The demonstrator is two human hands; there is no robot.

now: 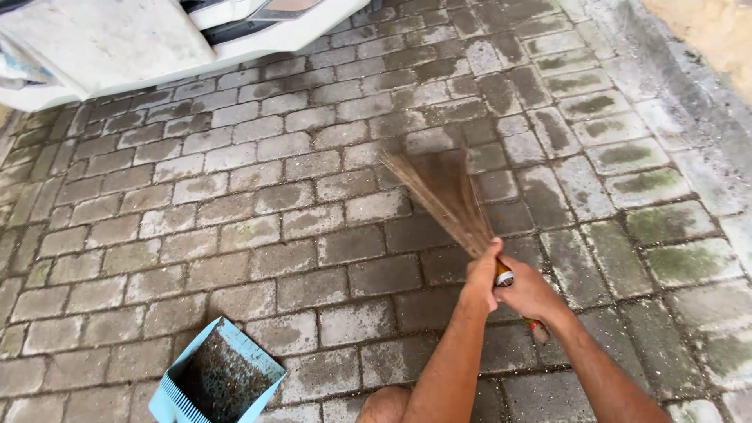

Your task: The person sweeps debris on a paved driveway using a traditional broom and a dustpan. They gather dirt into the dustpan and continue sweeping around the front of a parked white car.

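Both hands, left point(479, 276) and right point(526, 291), grip a stick broom point(442, 196); blue dustpan point(219, 380) at eight o'clock could spill if clipped

Around your broom point(442, 196) the brick paving point(258, 204) lies open to the left and ahead, so you have room to pass there. The white car bumper point(157, 47) blocks the far left. The concrete wall base point(689, 86) closes the right side. The blue dustpan point(219, 380) stands low at your left, well apart.
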